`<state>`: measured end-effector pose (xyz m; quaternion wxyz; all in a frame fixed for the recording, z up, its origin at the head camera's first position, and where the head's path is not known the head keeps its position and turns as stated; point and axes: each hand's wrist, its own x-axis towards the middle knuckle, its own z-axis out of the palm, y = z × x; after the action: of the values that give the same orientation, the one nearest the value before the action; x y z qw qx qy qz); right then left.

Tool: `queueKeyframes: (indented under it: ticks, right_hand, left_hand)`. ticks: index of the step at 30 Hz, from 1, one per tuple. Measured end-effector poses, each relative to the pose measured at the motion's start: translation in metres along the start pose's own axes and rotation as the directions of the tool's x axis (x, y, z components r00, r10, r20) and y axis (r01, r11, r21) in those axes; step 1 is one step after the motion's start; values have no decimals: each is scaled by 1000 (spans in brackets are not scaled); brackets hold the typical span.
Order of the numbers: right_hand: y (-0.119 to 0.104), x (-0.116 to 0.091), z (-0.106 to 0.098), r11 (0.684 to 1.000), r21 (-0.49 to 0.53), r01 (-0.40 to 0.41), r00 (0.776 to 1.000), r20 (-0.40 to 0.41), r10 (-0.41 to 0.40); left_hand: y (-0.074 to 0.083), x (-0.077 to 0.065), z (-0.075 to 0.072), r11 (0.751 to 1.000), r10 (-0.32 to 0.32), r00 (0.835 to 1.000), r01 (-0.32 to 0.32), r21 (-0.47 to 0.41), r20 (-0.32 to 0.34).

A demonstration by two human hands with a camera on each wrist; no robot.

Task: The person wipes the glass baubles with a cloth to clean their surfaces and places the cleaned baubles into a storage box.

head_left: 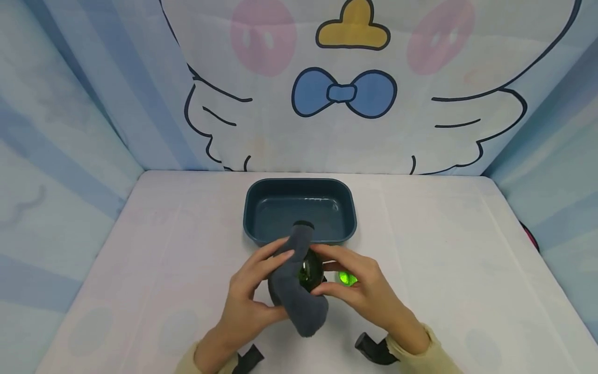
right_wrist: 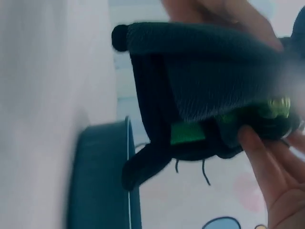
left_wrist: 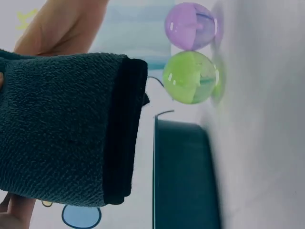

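Observation:
Both hands hold a dark grey terry cloth [head_left: 299, 291] up over the table, close in front of the tray. My left hand [head_left: 254, 285] grips the cloth from its left side, fingers over the top and thumb below. On the other side my right hand [head_left: 359, 280] pinches a glossy dark green rounded thing [head_left: 312, 270] that sits against the cloth. Folds hide most of this green thing, and I cannot tell its kind. In the right wrist view, the black edge [right_wrist: 147, 100] of the cloth hangs near the tray, with green showing under the fold.
A dark blue rectangular tray [head_left: 261, 208] stands just beyond the hands. Beside the right hand lies a bright green clear ball [head_left: 347, 278]; a purple clear ball [left_wrist: 190, 26] is next to it in the left wrist view. Printed curtains [head_left: 537, 130] enclose the white table [head_left: 444, 249].

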<state>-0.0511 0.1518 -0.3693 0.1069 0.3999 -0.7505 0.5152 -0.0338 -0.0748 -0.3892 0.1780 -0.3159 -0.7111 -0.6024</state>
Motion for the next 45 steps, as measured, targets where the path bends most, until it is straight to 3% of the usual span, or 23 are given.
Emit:
queueKeyframes:
  ticks: [3, 9, 15, 20, 26, 31, 35, 41, 45]
  right_hand:
    - [-2, -1, 0, 998, 42, -52, 999, -11, 53]
    - [-5, 3, 0, 998, 48, -49, 999, -15, 50]
    - [-6, 4, -5, 998, 4, 67, 998, 5, -67]
    - [-2, 5, -6, 981, -25, 192, 980, 59, -190]
    - [2, 4, -2, 975, -53, 214, 976, 48, -211]
    - [0, 2, -1, 991, -74, 112, 993, 36, -110]
    - [-1, 2, 0, 1000, -6, -19, 999, 25, 19]
    - [-5, 1, 3, 971, 114, -211, 978, 23, 210]
    - [-5, 2, 2, 969, 117, -218, 976, 20, 217]
  left_hand:
    - [0, 0, 0, 1000, 3, 1000, -3, 4, -11]
    - [0, 1, 0, 1000, 12, 998, -11, 15, -54]
    - [-2, 0, 1, 1000, 7, 998, -7, -1, -57]
    - [-4, -1, 2, 999, -20, 998, 17, -40, -62]
    - [-5, -2, 3, 997, -25, 998, 21, -70, -62]
    - [-4, -1, 2, 998, -39, 999, 36, -58, -39]
    - [-3, 1, 1, 999, -37, 999, 37, -20, -8]
    - [-3, -1, 2, 999, -32, 999, 32, 16, -7]
    - [-5, -1, 3, 1000, -3, 999, 4, 27, -32]
